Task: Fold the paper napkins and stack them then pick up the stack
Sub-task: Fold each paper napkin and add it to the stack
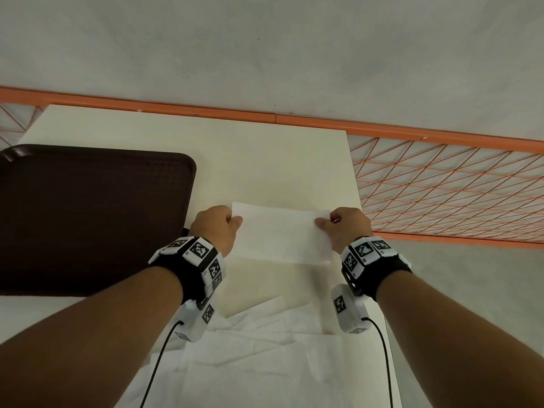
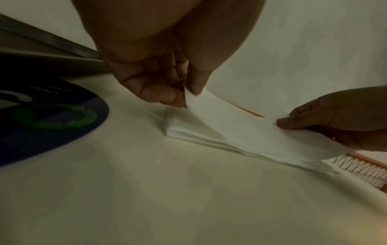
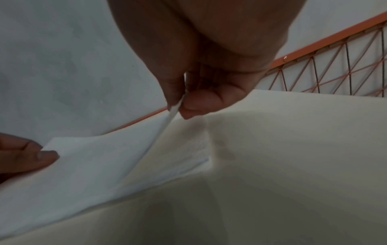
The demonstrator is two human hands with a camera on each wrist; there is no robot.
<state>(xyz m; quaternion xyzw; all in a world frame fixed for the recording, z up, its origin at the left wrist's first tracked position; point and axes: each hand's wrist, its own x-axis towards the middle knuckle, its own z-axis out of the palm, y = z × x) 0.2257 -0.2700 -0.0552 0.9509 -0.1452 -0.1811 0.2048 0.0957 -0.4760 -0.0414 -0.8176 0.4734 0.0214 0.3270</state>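
A folded white paper napkin (image 1: 279, 234) is held by its two far corners just above the cream table (image 1: 265, 160). My left hand (image 1: 217, 228) pinches its left corner between thumb and forefinger. At the right corner my right hand (image 1: 344, 228) pinches it the same way. In the left wrist view the napkin (image 2: 240, 126) hangs over a low stack of folded napkins (image 2: 194, 131) lying on the table; the right wrist view shows the napkin (image 3: 94, 159) and that stack (image 3: 188, 157) too. A loose pile of unfolded napkins (image 1: 265, 354) lies near me between my forearms.
A dark brown tray (image 1: 88, 219) sits on the table's left half. A dark blue packet with a green ring logo (image 2: 48, 119) lies by my left hand. Beyond the table's right edge runs an orange wire-mesh rail (image 1: 447, 189); a grey wall (image 1: 265, 54) stands behind.
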